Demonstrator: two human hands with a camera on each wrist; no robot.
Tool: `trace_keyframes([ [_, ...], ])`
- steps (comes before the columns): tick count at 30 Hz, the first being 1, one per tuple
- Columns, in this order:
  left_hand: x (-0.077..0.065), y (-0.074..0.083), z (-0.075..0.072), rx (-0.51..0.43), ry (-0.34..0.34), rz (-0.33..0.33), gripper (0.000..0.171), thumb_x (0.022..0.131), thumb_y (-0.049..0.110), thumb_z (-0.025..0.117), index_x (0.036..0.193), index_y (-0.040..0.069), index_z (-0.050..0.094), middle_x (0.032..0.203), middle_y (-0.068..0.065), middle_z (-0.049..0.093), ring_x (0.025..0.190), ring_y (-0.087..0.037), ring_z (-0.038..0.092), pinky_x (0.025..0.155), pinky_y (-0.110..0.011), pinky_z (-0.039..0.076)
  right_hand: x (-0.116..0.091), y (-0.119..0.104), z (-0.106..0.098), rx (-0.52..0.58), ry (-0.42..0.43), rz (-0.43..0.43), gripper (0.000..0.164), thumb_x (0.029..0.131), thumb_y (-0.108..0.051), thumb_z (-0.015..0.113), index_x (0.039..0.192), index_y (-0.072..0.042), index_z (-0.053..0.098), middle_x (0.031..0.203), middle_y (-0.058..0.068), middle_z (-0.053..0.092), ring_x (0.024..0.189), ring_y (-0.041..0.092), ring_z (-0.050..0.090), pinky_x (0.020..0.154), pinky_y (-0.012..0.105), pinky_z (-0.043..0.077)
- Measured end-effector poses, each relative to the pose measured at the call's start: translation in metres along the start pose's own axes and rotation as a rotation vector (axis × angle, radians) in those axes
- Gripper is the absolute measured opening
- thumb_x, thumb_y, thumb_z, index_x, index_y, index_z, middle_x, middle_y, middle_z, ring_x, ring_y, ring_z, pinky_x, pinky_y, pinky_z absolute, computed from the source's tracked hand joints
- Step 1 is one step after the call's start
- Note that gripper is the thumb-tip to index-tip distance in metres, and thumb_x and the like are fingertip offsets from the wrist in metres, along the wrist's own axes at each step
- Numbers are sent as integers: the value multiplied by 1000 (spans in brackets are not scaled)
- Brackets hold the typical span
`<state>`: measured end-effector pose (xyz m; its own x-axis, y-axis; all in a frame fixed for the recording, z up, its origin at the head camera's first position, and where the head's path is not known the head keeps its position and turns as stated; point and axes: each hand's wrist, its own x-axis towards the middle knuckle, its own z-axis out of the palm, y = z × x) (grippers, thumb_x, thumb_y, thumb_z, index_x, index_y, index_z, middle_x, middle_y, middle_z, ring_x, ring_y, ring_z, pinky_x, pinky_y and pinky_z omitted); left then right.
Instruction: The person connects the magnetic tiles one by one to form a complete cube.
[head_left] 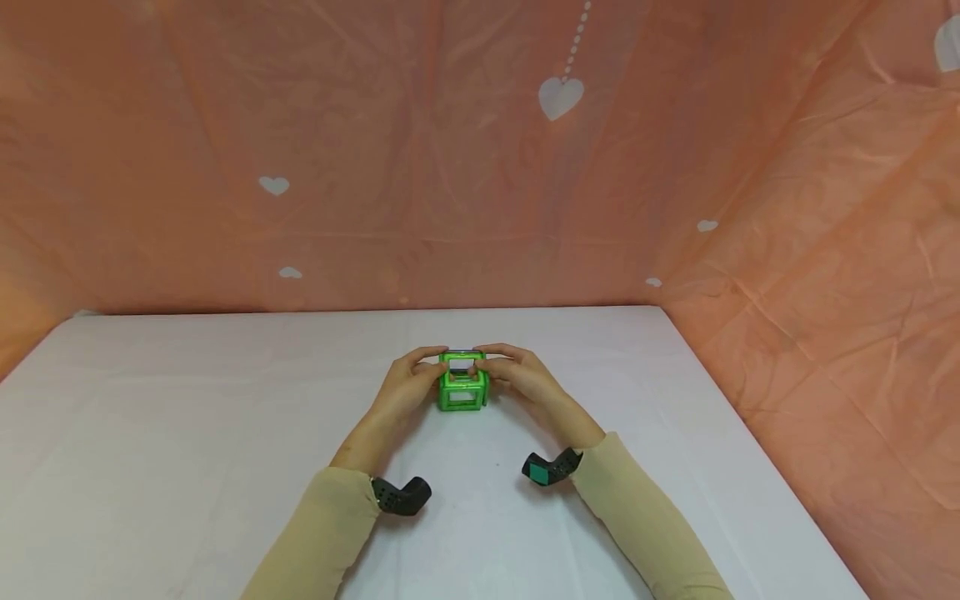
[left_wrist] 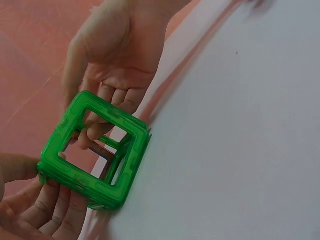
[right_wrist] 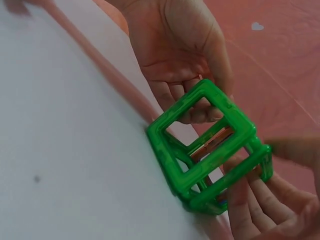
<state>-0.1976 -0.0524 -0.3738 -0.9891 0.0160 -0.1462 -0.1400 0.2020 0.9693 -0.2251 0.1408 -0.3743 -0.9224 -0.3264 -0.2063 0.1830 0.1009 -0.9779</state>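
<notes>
A box of green square magnetic tiles (head_left: pixel 462 401), open-framed like a cube, stands on the white table between both hands. My left hand (head_left: pixel 405 388) holds its left side, thumb and fingers at the upper edges. From the other side my right hand (head_left: pixel 531 382) grips the right-hand tile, with fingers reaching behind it. In the right wrist view that right side tile (right_wrist: pixel 232 181) leans slightly out from the front tile (right_wrist: pixel 172 172), leaving a narrow gap. Through the front opening an orange-brown edge (right_wrist: pixel 212 142) shows at the back, partly hidden by the green frames.
The white tabletop (head_left: pixel 187 433) spreads out around the hands. An orange cloth (head_left: pixel 420 167) with pale hearts hangs behind it and along the right side. Dark wrist cameras (head_left: pixel 402 497) sit at both sleeve cuffs, close over the table.
</notes>
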Motion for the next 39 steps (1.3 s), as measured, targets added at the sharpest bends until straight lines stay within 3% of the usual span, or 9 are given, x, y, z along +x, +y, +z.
trace_keyframes([
  [8,1,0,-1,43,13,13,40,96,17,55,135,8,54,108,-19,69,88,-15,62,86,-31,46,-4,2,-4,-152,-145,-76,67,86,-13,69,146,-11,38,115,16,67,98,11,62,89,29,48],
  [19,0,1,1,21,19,49,39,96,12,55,133,2,54,101,-19,71,80,-9,62,79,-27,51,-4,7,-8,-107,-200,-116,68,88,-6,65,148,-8,33,108,12,69,95,9,63,87,25,48],
  [24,-3,2,0,154,29,117,39,97,14,53,134,2,54,96,-17,72,80,-13,60,76,-24,45,-4,8,-8,-157,-179,-142,68,88,-9,67,148,-9,35,101,9,70,87,9,63,82,26,49],
  [28,-6,4,1,250,35,141,43,98,18,50,138,1,49,104,-20,70,93,-23,63,86,-34,47,-5,8,-7,-168,-170,-156,69,88,-10,66,149,-7,33,100,10,69,83,11,63,81,28,50],
  [32,-9,6,1,324,55,164,45,100,22,48,139,1,47,108,-21,68,100,-30,63,92,-44,47,-6,6,-9,-252,-142,-196,67,90,-15,66,148,-6,34,104,14,69,84,14,65,81,31,52],
  [35,-10,7,-4,396,56,222,45,99,24,49,136,-1,50,105,-20,67,96,-30,63,87,-45,49,-7,4,-13,-326,-103,-234,63,91,-18,66,146,-5,38,108,17,69,87,16,66,80,34,54],
  [39,-13,5,-14,499,-1,319,50,97,29,55,137,-2,48,113,-21,61,102,-33,61,88,-47,49,-11,0,-19,-401,-42,-272,59,90,-20,68,142,-4,44,111,16,68,97,22,66,83,37,55],
])
